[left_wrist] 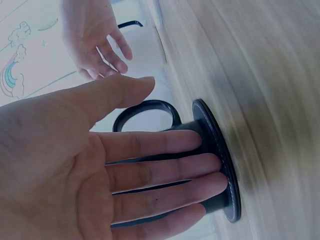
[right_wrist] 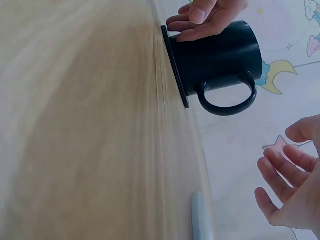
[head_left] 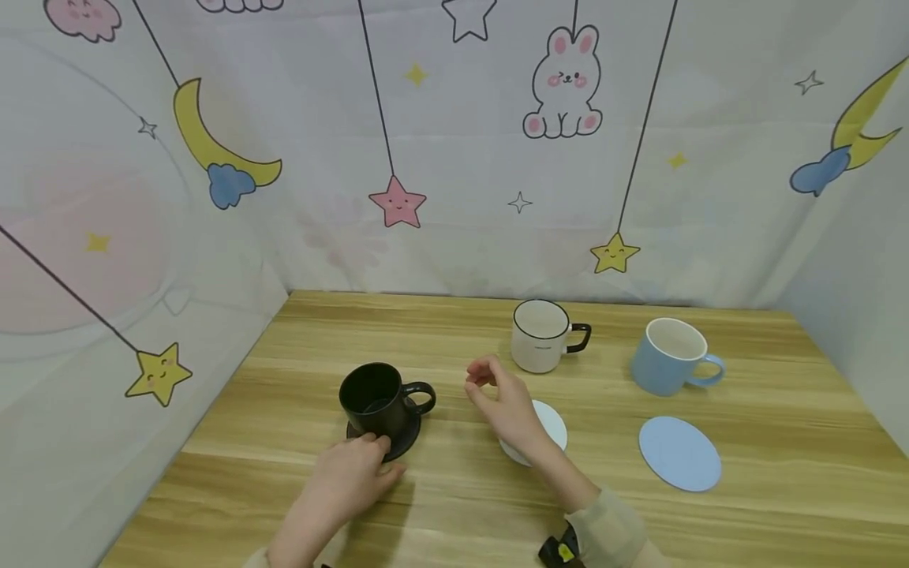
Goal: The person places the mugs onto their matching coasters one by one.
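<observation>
Black mug [head_left: 375, 398]: sitting on its black coaster [head_left: 402, 439] near the counter's [head_left: 298, 347] front-left; looking rigid, breakable, glazed-slick.
Left hand [head_left: 353, 472]: fingers straight, touching the mug's base.
Right hand [head_left: 500, 398]: hovering relaxed, holding nothing.
Hold: handle [head_left: 420, 397] looking safest.

Left hand [head_left: 355, 473] reaches forward low, palm down, fingers [left_wrist: 165, 167] straight and close together, thumb out to the side. Right hand [head_left: 500, 402] raised and held apart from the left, fingers [right_wrist: 280, 170] loosely curled, thumb near fingertips, gripping nothing. Right wrist in a light sleeve [head_left: 614, 525].
</observation>
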Demonstrator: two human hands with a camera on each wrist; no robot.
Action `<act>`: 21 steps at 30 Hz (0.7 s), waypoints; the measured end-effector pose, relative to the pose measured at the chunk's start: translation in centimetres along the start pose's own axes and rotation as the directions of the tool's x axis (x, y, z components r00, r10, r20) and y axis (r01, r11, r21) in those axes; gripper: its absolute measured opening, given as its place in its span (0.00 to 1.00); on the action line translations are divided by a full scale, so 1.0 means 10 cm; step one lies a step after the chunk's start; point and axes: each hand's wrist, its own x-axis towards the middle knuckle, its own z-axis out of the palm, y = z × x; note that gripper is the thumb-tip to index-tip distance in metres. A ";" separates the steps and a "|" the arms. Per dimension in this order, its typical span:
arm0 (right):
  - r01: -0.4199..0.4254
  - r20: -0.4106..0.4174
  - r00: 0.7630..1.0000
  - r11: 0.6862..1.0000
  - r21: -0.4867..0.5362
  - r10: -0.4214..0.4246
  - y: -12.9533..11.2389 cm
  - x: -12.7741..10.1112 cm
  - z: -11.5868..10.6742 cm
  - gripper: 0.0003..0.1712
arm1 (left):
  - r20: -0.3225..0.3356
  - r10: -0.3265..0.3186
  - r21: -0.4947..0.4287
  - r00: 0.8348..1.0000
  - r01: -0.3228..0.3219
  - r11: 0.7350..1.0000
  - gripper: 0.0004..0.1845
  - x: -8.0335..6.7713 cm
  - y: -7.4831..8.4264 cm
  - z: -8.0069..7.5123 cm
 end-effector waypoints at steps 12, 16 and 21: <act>0.030 0.056 0.998 0.998 -0.053 -0.027 0.05 0.06 -0.31 0.10 | -0.064 0.090 0.029 0.994 -0.088 0.996 0.13 0.04 0.17 -0.02; 0.028 0.050 0.998 0.999 -0.033 -0.026 0.04 0.06 -0.35 0.09 | -0.079 0.110 0.027 0.991 -0.108 0.994 0.15 0.05 0.23 -0.02; 0.014 0.043 0.999 0.999 -0.032 -0.013 0.05 0.06 -0.38 0.11 | -0.122 0.121 0.030 0.985 -0.118 0.993 0.16 0.08 0.29 0.01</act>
